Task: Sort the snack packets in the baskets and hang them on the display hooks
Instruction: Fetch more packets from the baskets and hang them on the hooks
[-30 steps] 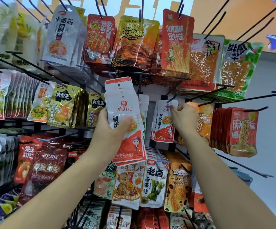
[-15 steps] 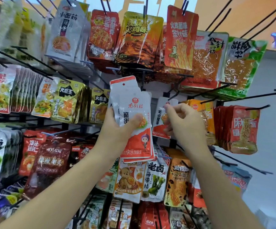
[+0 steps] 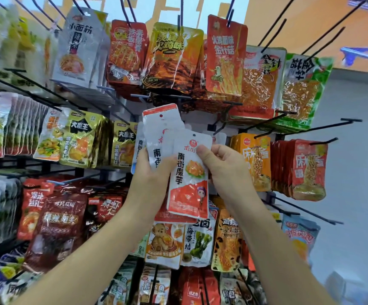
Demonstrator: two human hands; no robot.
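The left hand (image 3: 154, 175) grips a fanned stack of white-and-orange packets (image 3: 162, 128) near the centre of the frame, its thumb across the front. The right hand (image 3: 225, 170) pinches the front packet (image 3: 189, 192) of that stack near its top, with the thumb on the printed face beside the round logo and the other fingers curled. The front packet stands nearly upright, lower than the rest of the stack and overlapping it. A small hang hole shows at its top edge, and its lower part is orange with a cartoon figure. Both hands hold the packets up in front of the rack, clear of the hooks. Just right of the hands hang orange packets (image 3: 255, 159), and further right is a row of red packets (image 3: 308, 170) on a black display hook (image 3: 324, 140). Left of the stack hang yellow-and-black packets (image 3: 79, 139). Below the hands hang a packet with a bear (image 3: 164, 243) and a white packet with green knots (image 3: 197, 241). Larger packets hang across the upper frame, among them a tall red packet (image 3: 225, 56). A bare black hook (image 3: 332, 125) juts out at the right.
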